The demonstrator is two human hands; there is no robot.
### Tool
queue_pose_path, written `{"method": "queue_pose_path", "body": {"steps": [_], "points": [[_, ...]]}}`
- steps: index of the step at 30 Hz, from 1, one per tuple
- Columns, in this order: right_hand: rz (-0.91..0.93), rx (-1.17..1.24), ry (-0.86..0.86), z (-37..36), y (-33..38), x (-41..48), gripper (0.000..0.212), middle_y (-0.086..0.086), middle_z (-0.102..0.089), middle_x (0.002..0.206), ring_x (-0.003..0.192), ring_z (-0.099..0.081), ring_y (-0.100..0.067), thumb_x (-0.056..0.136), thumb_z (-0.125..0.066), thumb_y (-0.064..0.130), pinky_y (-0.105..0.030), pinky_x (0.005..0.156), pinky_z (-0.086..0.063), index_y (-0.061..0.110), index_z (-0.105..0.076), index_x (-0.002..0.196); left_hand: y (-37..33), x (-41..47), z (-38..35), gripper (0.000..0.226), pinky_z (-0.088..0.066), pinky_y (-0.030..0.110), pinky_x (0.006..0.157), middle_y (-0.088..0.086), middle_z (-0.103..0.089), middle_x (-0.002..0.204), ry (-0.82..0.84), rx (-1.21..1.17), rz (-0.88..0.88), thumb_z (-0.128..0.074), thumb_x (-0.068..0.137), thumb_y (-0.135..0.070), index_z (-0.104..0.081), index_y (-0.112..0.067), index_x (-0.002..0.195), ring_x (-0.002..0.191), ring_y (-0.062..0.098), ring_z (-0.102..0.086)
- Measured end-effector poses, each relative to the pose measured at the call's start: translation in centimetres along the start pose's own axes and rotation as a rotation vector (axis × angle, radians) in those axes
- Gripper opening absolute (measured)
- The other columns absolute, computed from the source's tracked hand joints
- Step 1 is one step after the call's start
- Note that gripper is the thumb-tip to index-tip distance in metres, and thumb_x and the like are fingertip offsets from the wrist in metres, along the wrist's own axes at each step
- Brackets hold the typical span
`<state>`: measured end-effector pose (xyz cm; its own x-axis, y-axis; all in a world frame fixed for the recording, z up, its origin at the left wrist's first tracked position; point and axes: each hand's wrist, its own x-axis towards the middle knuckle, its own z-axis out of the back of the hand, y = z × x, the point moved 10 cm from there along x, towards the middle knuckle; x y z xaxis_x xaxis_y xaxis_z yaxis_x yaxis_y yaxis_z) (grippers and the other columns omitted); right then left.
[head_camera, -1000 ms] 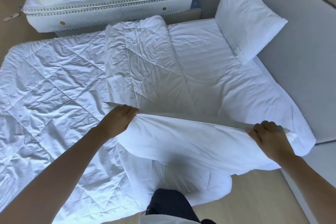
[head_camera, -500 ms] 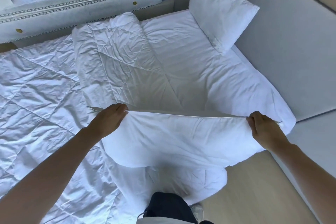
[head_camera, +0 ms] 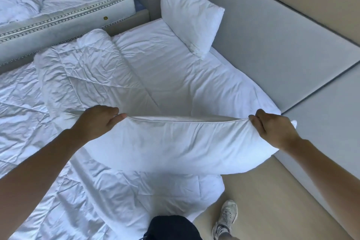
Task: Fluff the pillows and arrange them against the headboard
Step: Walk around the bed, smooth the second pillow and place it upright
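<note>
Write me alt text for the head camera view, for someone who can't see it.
Seen from above, a person's left hand and right hand grip the top corners of a white pillow over a bed with a rumpled duvet. A second pillow leans against the grey headboard.

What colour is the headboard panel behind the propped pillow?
Plain pale grey headboard, no pattern; the pillow is white. Head view.

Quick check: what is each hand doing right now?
Left hand: closed on the left end of the pillow.
Right hand: closed on its right end.
</note>
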<state>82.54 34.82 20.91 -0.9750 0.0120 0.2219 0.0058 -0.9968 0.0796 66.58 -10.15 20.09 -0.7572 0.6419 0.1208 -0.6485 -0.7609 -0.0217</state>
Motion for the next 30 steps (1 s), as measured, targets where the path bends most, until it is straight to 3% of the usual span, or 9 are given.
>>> {"method": "queue_pose_path", "body": {"steps": [2,5,12,15,18,24,30], "points": [[0.01,-0.029,-0.037,1.3,-2.1,-0.3,0.045,-0.002,-0.039,0.043,0.038,-0.021,-0.022,0.097,-0.032,0.039,-0.02,0.042,-0.019,0.007,-0.049,0.071,-2.1,2.6,1.3,0.073,-0.047,0.038,0.049,0.014,-0.057,0.053,-0.047,0.033,-0.039,-0.019,0.099,-0.067,-0.049,-0.008,0.068,0.053,0.038,-0.064],[-0.057,-0.058,-0.077,3.4,-7.2,-0.8,0.049,-0.006,-0.043,0.044,0.033,-0.037,-0.029,0.097,-0.028,0.041,-0.024,0.042,-0.028,0.006,-0.051,0.072,-5.3,7.0,3.1,0.062,-0.05,0.043,0.051,0.019,-0.06,0.053,-0.108,0.056,-0.014,-0.032,0.094,-0.06,-0.052,-0.004,0.075,0.051,0.041,-0.065],[-0.093,-0.061,-0.111,7.5,-18.7,-0.3,0.07,-0.011,-0.052,0.049,0.043,-0.052,-0.037,0.099,-0.017,0.051,-0.032,0.047,-0.038,0.002,-0.062,0.077,-12.2,18.4,7.2,0.067,-0.046,0.037,0.051,0.017,-0.06,0.056,-0.291,0.115,0.055,-0.029,0.102,-0.049,-0.055,-0.006,0.057,0.053,0.039,-0.063],[-0.165,-0.026,-0.169,9.3,-23.8,0.4,0.058,-0.005,-0.045,0.046,0.043,-0.05,-0.036,0.098,-0.028,0.051,-0.035,0.047,-0.046,0.008,-0.047,0.064,-15.4,24.0,7.9,0.065,-0.037,0.032,0.05,0.017,-0.06,0.059,-0.343,0.152,0.032,-0.032,0.103,-0.046,-0.055,-0.007,0.055,0.057,0.038,-0.065],[-0.188,-0.021,-0.207,10.6,-27.3,1.1,0.056,-0.005,-0.044,0.045,0.042,-0.049,-0.035,0.098,-0.03,0.051,-0.032,0.046,-0.041,0.01,-0.041,0.061,-17.9,28.9,8.4,0.069,-0.028,0.028,0.05,0.019,-0.06,0.054,-0.353,0.168,0.017,-0.029,0.102,-0.049,-0.055,-0.008,0.053,0.055,0.038,-0.064],[-0.256,-0.062,-0.257,11.2,-33.5,1.6,0.059,-0.011,-0.048,0.045,0.041,-0.05,-0.038,0.099,-0.031,0.048,-0.03,0.046,-0.036,0.005,-0.05,0.064,-21.3,38.6,7.4,0.063,-0.037,0.031,0.054,0.015,-0.056,0.051,-0.336,0.123,-0.013,-0.035,0.097,-0.055,-0.043,-0.011,0.052,0.053,0.039,-0.061],[-0.352,-0.118,-0.348,11.1,-37.6,1.2,0.053,-0.007,-0.041,0.039,0.033,-0.043,-0.034,0.099,-0.039,0.039,-0.025,0.046,-0.029,0.008,-0.046,0.057,-24.0,49.1,4.4,0.059,-0.029,0.026,0.052,0.01,-0.05,0.049,-0.396,0.149,-0.189,-0.038,0.096,-0.056,-0.032,-0.016,0.052,0.045,0.038,-0.054]]}}
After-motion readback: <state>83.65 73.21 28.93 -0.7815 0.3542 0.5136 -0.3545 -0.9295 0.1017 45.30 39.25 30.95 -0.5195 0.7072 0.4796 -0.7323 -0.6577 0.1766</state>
